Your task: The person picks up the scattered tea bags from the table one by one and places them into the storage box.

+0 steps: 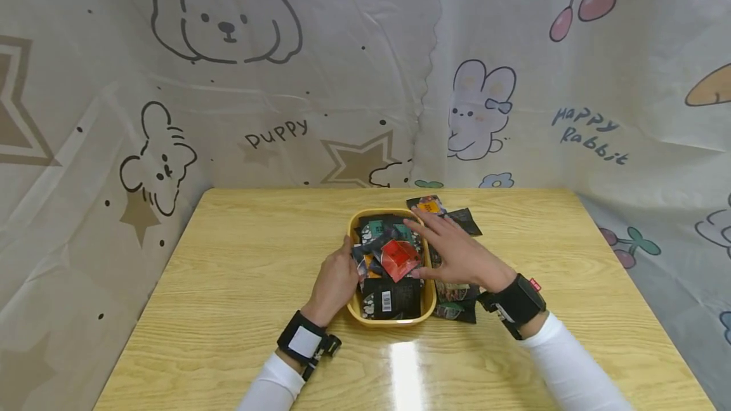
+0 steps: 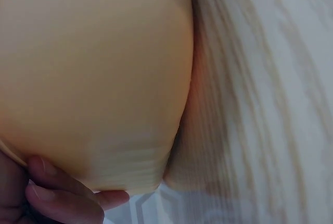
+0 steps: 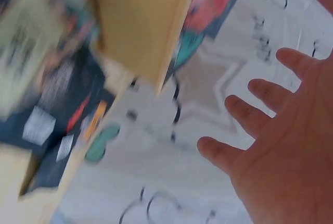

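Observation:
A yellow plastic basket stands on the table, filled with small packets. Uppermost is a red packet, with a black packet with a barcode label in front of it. My left hand holds the basket at its left side; in the left wrist view its curled fingers lie against the outer wall by the rim. My right hand is over the basket's right edge with fingers spread; the right wrist view shows its palm and straight fingers holding nothing.
To the right of the basket, partly under my right hand, lie several dark packets. Behind it are another packet with an orange label and a black one. A printed curtain hangs behind the wooden table.

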The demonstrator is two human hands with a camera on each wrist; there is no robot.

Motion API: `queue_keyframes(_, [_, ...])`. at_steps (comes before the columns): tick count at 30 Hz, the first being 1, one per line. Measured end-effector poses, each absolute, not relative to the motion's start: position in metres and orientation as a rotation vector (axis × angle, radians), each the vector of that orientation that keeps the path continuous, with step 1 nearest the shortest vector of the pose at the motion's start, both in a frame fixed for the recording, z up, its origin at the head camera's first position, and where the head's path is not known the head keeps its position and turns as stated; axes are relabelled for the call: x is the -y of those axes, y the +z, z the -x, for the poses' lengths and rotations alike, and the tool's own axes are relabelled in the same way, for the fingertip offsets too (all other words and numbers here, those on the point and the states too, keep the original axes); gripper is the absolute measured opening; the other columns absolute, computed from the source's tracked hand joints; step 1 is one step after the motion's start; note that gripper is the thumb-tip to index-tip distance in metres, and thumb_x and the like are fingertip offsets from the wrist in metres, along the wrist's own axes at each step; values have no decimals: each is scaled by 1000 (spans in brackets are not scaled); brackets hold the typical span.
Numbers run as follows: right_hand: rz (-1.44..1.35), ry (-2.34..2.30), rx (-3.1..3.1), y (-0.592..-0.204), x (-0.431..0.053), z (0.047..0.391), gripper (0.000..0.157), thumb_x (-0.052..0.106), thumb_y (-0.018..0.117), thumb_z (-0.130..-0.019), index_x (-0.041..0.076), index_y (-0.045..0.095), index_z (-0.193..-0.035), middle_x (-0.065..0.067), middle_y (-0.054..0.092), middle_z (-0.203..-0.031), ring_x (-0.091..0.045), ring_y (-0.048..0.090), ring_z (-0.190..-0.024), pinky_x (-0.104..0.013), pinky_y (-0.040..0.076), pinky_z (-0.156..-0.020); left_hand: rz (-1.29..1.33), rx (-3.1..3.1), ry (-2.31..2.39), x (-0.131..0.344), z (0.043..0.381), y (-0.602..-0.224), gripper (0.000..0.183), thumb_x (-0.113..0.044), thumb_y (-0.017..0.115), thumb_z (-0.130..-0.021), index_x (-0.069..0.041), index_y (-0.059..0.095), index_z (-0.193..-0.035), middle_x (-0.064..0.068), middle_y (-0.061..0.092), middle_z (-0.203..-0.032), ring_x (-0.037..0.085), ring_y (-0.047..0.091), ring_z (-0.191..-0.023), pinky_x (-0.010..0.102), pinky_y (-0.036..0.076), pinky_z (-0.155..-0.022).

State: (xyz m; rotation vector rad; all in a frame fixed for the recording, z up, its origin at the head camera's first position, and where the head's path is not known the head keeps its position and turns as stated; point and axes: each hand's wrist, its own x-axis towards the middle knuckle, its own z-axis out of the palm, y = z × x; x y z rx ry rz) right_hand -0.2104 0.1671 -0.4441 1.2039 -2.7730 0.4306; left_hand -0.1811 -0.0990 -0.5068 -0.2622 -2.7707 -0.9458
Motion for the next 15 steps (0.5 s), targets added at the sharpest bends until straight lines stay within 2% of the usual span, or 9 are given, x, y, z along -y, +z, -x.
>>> queue_keyframes(5, [-1047,458,2833,-440,-210,234,93,60,64,-74,24,19,-147,-11,11,-152,-35,18,-132,-59,20,-102,246,2782,-951,95,186,-505,48,-4,46,-90,8,35,-135,19,61,-96,15,52,-68,32,48,-55])
queue_keyframes(9, [-914,501,2935,-452,-238,255,92,55,67,-75,23,20,-147,-13,10,-152,-40,19,-130,-61,27,-97,262,2775,-967,92,189,-504,48,-5,45,-90,8,35,-135,21,60,-100,15,52,-69,31,47,-56])
queue_keyframes(15, [-848,485,3061,-490,-236,278,90,50,69,-76,16,24,-146,-19,13,-150,-43,20,-129,-65,23,-97,253,2799,-988,102,181,-507,48,-6,44,-91,7,33,-136,22,59,-108,15,52,-71,31,47,-57])
